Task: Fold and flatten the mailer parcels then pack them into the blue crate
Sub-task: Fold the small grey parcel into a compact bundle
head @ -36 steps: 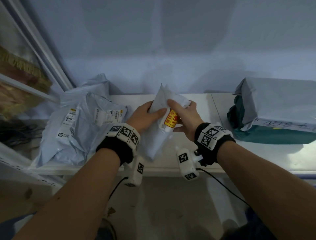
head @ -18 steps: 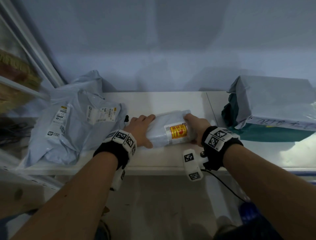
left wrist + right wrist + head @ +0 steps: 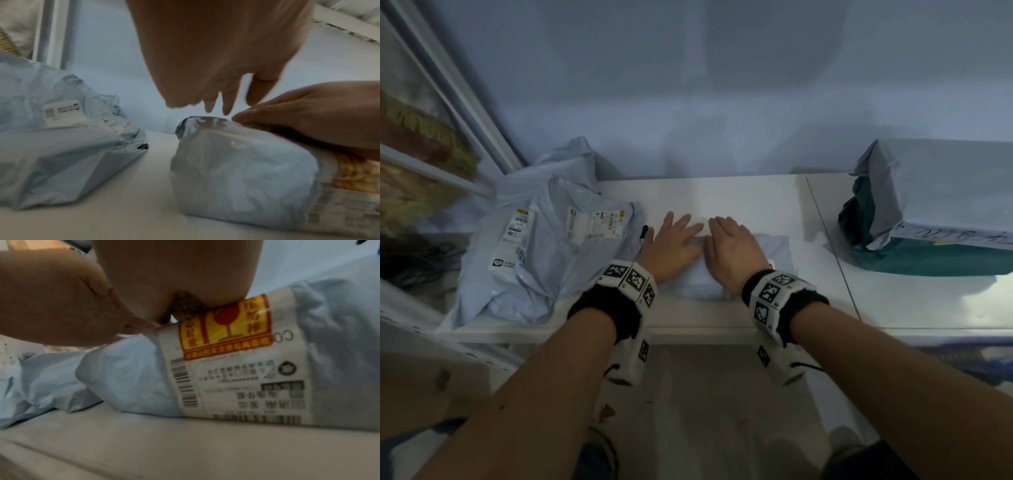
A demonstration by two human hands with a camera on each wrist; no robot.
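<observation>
Both hands [image 3: 702,246] flat on parcel [image 3: 774,250]

The pale grey plastic mailer parcel [image 3: 127,382] carries a white shipping label [image 3: 242,386] wrapped over its near side. At the label's upper end sits a yellow-and-red sticker [image 3: 224,327] with a red wine-glass sign and red Chinese characters (too blurred to read). Beside the sticker, the letters "CO" show; below it run barcodes and black print, unreadable. The heap of light blue plastic mailers [image 3: 541,260] left of the parcel bears white barcode labels [image 3: 592,222], illegible.
</observation>
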